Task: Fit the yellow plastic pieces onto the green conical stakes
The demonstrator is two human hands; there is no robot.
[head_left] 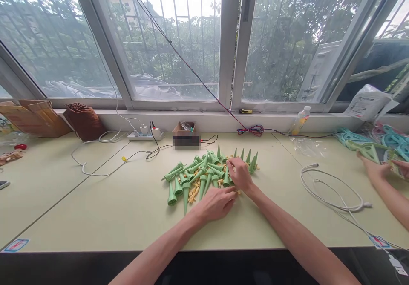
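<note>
A heap of green plastic plant-watering spikes [203, 178], hollow cones with wide collars, lies on the table, with small yellow plastic pieces [193, 193] among them. My right hand [240, 175] is closed at the heap's right side, its fingers pinching the narrow upper part of a green spike [226, 179] that stands collar down. Just below and in front of it, my left hand [217, 202] has its fingers curled together near that spike's base; what they hold, if anything, is hidden. Several green spikes [253, 162] stand tip up behind my right hand.
A coiled white cable [332, 191] lies to the right, near another person's hands [378, 170] holding a light green plastic part. At the back are a power strip [145, 135], a small cardboard box [184, 128], a bottle [300, 121] and a brown bundle [84, 121].
</note>
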